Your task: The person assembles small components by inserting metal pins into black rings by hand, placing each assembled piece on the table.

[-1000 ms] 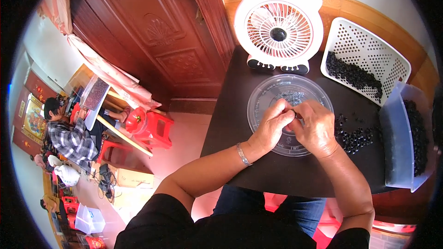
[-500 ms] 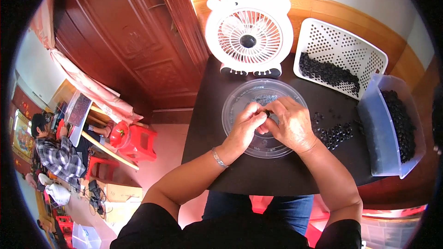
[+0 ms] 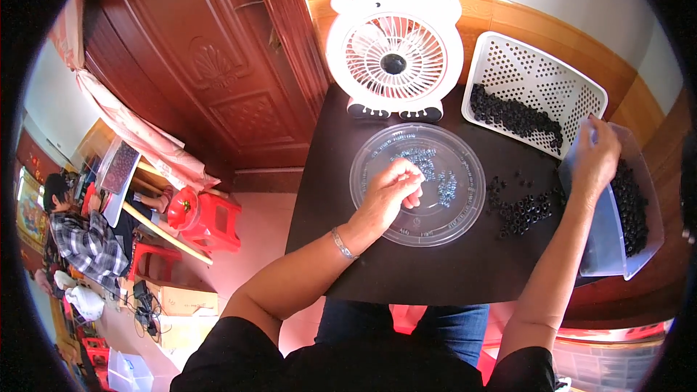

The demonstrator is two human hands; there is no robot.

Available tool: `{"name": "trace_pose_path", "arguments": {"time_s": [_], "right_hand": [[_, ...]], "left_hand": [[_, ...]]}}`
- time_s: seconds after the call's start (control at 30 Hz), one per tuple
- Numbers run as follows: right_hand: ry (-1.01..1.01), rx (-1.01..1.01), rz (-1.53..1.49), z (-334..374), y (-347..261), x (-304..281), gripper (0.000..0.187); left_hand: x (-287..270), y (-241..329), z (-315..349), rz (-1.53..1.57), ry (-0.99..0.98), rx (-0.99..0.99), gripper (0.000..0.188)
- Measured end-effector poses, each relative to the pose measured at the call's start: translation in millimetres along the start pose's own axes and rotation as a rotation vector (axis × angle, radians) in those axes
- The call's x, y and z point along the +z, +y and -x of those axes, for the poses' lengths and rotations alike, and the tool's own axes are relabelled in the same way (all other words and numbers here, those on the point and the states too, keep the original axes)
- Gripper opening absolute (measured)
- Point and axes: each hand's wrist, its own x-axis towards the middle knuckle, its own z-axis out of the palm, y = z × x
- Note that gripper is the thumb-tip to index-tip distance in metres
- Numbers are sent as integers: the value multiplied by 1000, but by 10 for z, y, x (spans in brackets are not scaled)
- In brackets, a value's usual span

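"Two hands: finger states?"

"Left hand (image 3: pixel 394 192): curled, tips together, above the dish (image 3: pixel 465 160). Right hand (image 3: pixel 598 156): bent, at the bin (image 3: pixel 601 243). Grip on anything: cannot tell."

"Done versus remaining?"

"Remaining, I judge: blue bits (image 3: pixel 446 189) in dish, loose black pieces (image 3: pixel 526 214) on table (image 3: pixel 465 276). Bin, basket (image 3: pixel 552 76) hold more; which are done, cannot tell."

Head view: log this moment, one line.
left hand: curled above round clear plastic dish | right hand: at translucent blue plastic bin | small black ring-shaped parts: loose on dark table
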Motion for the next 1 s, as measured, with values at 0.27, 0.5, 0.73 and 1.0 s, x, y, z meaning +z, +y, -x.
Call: {"name": "trace_pose_path", "arguments": {"time_s": [0.27,0.5,0.73,1.0], "right_hand": [[-879,-27,-325,284,-381,138,19],[-1120,-100,-165,451,-154,415,20],[-1120,-50,-255,470,-117,385,16],[-911,37,-336,453,-65,-166,22]], "left_hand": [[-45,41,-8,-31,4,-18,13],[-17,34,-33,-10,-39,-57,14],[-22,33,7,-27,-32,-69,14],[-89,-23,12,-2,-17,-18,13]]}}
